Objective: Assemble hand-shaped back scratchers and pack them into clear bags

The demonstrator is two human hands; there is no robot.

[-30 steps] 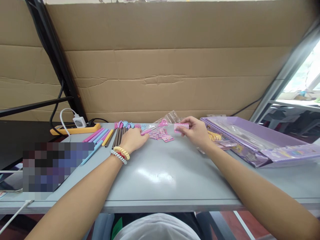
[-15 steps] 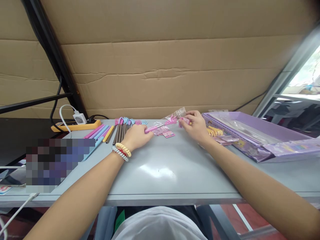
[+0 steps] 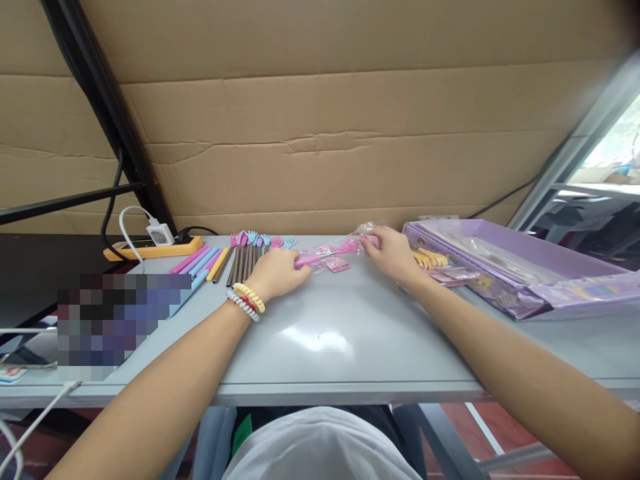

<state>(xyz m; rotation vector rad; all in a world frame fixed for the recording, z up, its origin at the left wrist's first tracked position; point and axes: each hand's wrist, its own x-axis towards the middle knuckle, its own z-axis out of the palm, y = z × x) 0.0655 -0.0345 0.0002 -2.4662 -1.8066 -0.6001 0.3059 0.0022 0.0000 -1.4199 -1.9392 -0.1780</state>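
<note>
My left hand (image 3: 281,272), with coiled bands on its wrist, is closed around the handle of a pink stick (image 3: 315,257) with a small hand-shaped end (image 3: 351,246). That end points right, towards my right hand (image 3: 393,252). Between thumb and fingers, my right hand pinches a clear plastic bag (image 3: 367,229) that has pink print near my fingertips. The pink end lies at or inside the bag; I cannot tell how far. Under the stick lies a pink printed card (image 3: 338,264). Left of my left hand, several dark sticks (image 3: 242,265) with pink and blue hand-shaped ends lie in a row.
Coloured tubes (image 3: 200,260) lie at the left beside a yellow power strip (image 3: 150,250) with a white charger (image 3: 160,233). To the right, an open purple box (image 3: 500,293) holds clear packaging. Yellow hand-shaped pieces (image 3: 430,259) lie in front of it. Cardboard (image 3: 320,153) backs the table.
The stick has shifted slightly right, bringing its pink end closer to my right hand. The plastic bag, spread behind that end before, is now gathered at my right fingers.
</note>
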